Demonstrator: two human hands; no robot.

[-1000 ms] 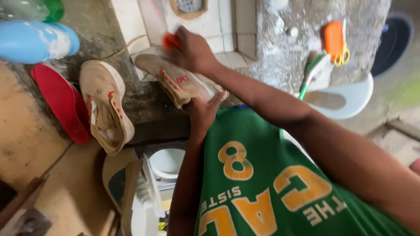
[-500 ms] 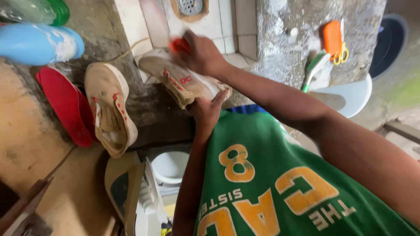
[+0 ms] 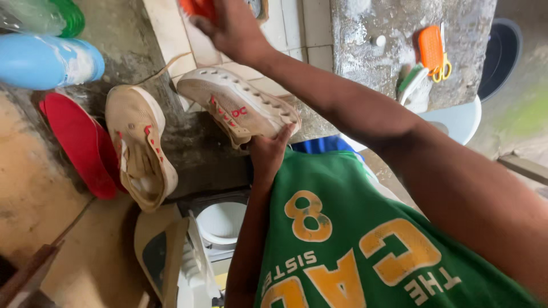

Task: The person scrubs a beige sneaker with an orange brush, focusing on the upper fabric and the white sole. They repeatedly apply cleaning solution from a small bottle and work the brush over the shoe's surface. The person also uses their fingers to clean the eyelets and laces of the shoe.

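Observation:
My left hand [image 3: 271, 151] grips the heel end of a dirty beige sneaker [image 3: 234, 102] with red marks, holding it on its side on the wet concrete ledge [image 3: 200, 142]. Stretched out above the sneaker's toe end, my right hand [image 3: 231, 28] is closed around an orange scrubbing brush [image 3: 197, 7], lifted off the shoe at the frame's top edge. A second beige sneaker [image 3: 137, 148] lies open side up on the ledge to the left, its lace trailing.
Red insoles [image 3: 80, 142] lie left of the second sneaker. A blue bottle [image 3: 48, 60] and a green one [image 3: 68, 14] lie at top left. Another orange brush [image 3: 429, 48] rests on the concrete block, above a white basin [image 3: 456, 120]. A white bucket [image 3: 220, 222] stands below.
My right hand has lifted the orange brush off the sneaker, up toward the tiled wall. My left hand keeps its hold on the shoe.

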